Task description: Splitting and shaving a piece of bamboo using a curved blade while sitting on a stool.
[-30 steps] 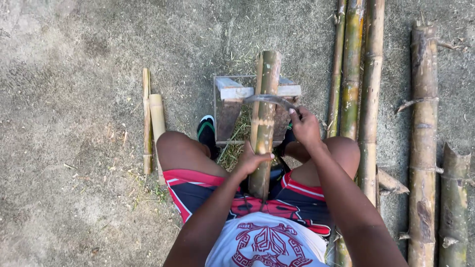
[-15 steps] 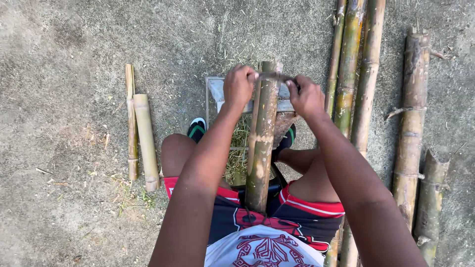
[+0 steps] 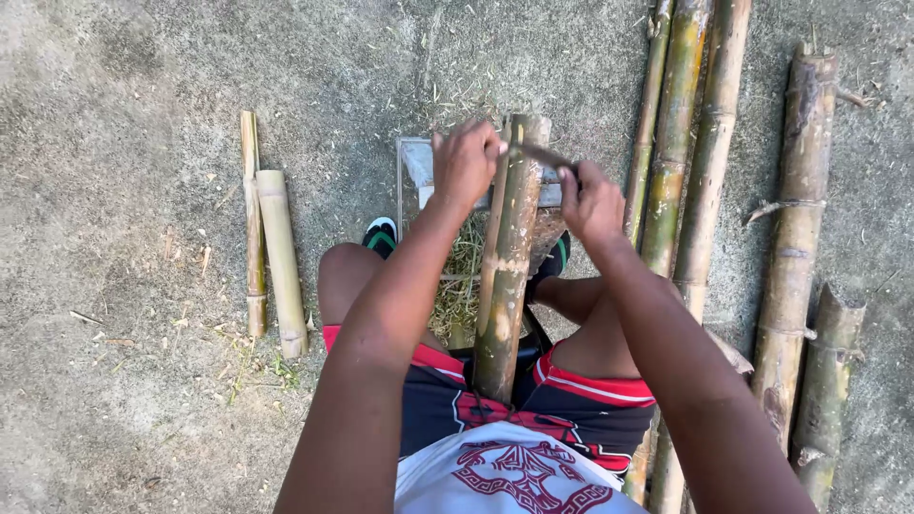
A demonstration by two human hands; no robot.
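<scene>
Bamboo pole (image 3: 505, 276) is leaning braced between the knees while left hand (image 3: 464, 164) and right hand (image 3: 592, 200) are each closing a grip on the blade (image 3: 538, 154) across its top.

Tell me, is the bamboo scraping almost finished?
Not nearly. Two short pale pieces lie on the ground, looking finished. Both hands, left hand and right hand, hold a blade across the top of a green pole. Several long poles lie untouched alongside.

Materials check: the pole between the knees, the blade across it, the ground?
Pole: bamboo, green-yellow, raw; node rings show. Blade: looks like dark, dull metal, held at both ends by left hand and right hand. Ground: probably rough concrete or packed earth, grey, gritty.
</scene>
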